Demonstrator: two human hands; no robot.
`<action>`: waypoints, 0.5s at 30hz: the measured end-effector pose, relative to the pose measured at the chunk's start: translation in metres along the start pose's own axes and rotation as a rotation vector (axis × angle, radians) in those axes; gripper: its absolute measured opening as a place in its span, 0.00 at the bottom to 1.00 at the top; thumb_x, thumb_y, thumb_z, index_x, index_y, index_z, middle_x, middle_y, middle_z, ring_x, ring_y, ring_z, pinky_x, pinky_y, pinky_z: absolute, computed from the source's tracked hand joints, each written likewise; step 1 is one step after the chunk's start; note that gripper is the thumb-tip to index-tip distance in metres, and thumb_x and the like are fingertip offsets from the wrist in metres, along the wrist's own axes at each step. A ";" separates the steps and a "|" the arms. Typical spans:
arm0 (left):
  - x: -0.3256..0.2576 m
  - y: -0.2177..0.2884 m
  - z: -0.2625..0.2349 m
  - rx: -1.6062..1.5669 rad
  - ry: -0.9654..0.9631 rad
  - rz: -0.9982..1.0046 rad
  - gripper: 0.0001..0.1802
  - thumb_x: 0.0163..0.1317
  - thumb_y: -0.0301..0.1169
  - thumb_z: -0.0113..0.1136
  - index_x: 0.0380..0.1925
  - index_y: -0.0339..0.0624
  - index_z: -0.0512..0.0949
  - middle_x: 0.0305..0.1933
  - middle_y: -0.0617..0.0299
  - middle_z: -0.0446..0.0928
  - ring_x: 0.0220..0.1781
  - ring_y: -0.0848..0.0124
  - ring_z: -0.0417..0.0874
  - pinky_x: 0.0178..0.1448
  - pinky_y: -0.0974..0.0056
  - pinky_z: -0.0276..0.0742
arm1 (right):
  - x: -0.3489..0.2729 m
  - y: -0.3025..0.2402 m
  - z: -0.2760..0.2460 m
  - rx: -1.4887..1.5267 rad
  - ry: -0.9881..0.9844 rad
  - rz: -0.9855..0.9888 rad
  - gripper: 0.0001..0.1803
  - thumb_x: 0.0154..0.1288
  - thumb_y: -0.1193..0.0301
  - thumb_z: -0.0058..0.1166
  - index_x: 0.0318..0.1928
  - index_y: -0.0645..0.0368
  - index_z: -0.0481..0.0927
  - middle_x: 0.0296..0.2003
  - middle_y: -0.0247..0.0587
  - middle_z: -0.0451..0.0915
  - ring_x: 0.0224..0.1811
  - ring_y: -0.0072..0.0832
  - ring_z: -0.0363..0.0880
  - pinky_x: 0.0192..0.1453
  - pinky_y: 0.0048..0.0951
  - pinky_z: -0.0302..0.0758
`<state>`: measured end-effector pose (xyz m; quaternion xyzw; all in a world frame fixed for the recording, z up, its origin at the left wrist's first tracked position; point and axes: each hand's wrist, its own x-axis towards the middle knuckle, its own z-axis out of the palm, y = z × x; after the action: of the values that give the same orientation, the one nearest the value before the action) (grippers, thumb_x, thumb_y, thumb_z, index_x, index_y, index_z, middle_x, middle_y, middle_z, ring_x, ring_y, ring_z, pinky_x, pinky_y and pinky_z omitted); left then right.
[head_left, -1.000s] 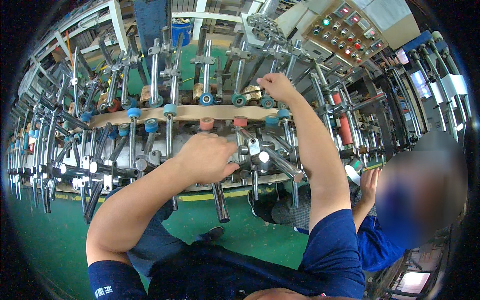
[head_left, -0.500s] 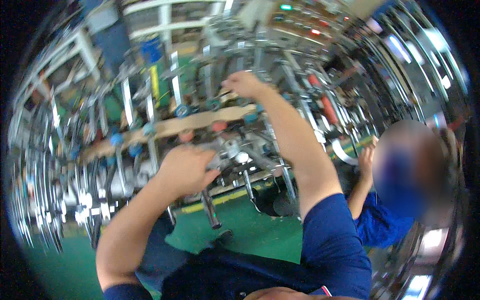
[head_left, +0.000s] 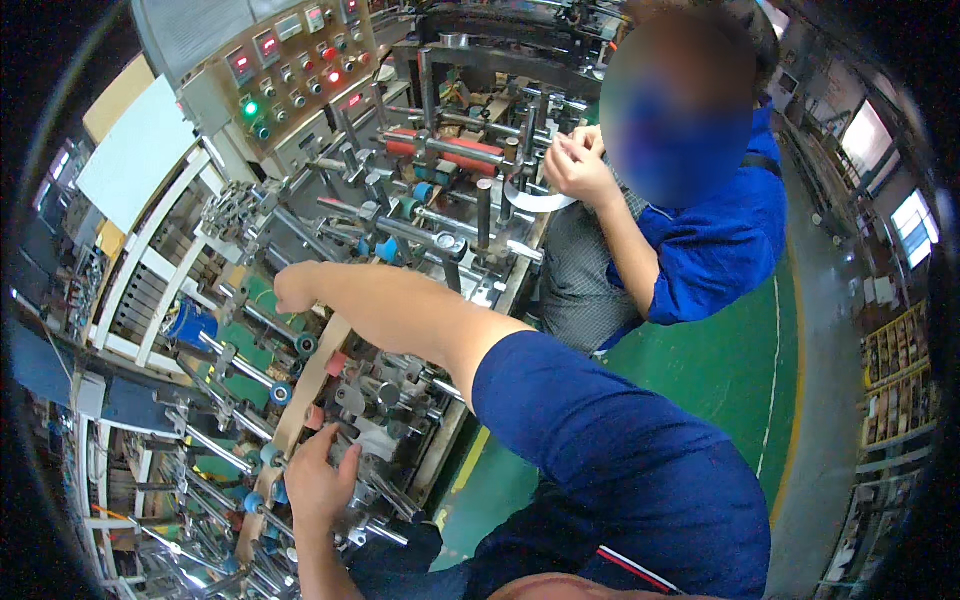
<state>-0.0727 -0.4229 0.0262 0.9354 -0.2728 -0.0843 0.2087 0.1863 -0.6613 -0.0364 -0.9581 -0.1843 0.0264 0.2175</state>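
Note:
A long brown strip (head_left: pixel 312 388) runs edge-up through a machine of metal rods, clamps and small rollers. My left hand (head_left: pixel 318 480) is beside the strip, near a red roller (head_left: pixel 315 416), with thumb and forefinger apart and nothing visible between them. Stretched across to the far side of the machine, my right hand (head_left: pixel 296 287) bends downward near the strip's far end. Its fingertips are hidden, so any grip cannot be made out. Blue rollers (head_left: pixel 281 393) line the strip's far side.
At the right a co-worker (head_left: pixel 715 235) in blue holds both hands together above the machine, near a white curved strip (head_left: pixel 540 200). A control panel (head_left: pixel 300 65) with lit buttons stands at the back. Green floor (head_left: pixel 700 370) lies beyond my right arm, and a white frame (head_left: pixel 150 260) at the left.
The view has swung right, bringing the co-worker and panel further into the picture. Both arms stay over the machine; my left hand remains by the strip. Earlier blur hides finer differences.

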 end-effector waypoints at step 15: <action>-0.005 -0.011 0.004 -0.018 0.069 0.049 0.25 0.59 0.42 0.72 0.54 0.42 0.83 0.48 0.48 0.86 0.49 0.49 0.87 0.54 0.50 0.81 | 0.019 -0.004 0.014 -0.222 -0.276 -0.029 0.26 0.70 0.51 0.58 0.45 0.64 0.90 0.48 0.56 0.87 0.53 0.52 0.85 0.58 0.49 0.79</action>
<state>-0.0728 -0.4130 0.0181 0.9289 -0.2875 -0.0492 0.2283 0.2010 -0.6455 -0.0469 -0.9608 -0.2280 0.1342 0.0833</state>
